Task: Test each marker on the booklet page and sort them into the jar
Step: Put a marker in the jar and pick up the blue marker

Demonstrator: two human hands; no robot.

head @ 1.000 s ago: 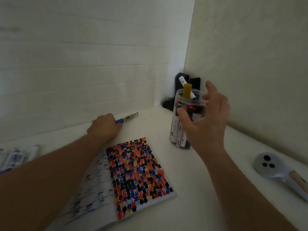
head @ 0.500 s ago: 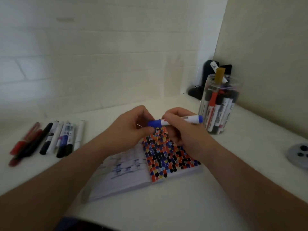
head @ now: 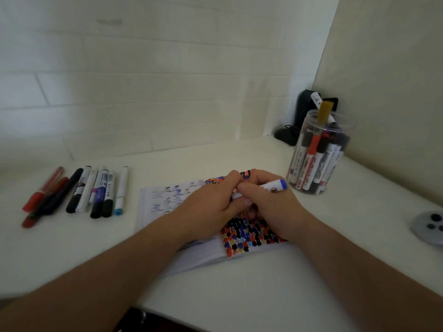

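A home desk nook: white tabletop (head: 239,295) set in a corner of painted brick wall (head: 143,92).

The surface (head: 239,295) lies bare in front of the booklet (head: 172,200), between it and the near edge. Both hands sit close together over the booklet: the left hand (head: 206,209) and the right hand (head: 271,207), which holds a blue-capped marker (head: 275,186). A bare strip runs between the booklet and the row of loose markers (head: 96,190) at the left. At the right, the jar (head: 318,152) stands near the right hand, crowded with markers that stick out above its rim. Behind the jar, dark objects (head: 290,135) fill the corner where two walls close in. A grey round device (head: 429,226) lies at the far right edge.
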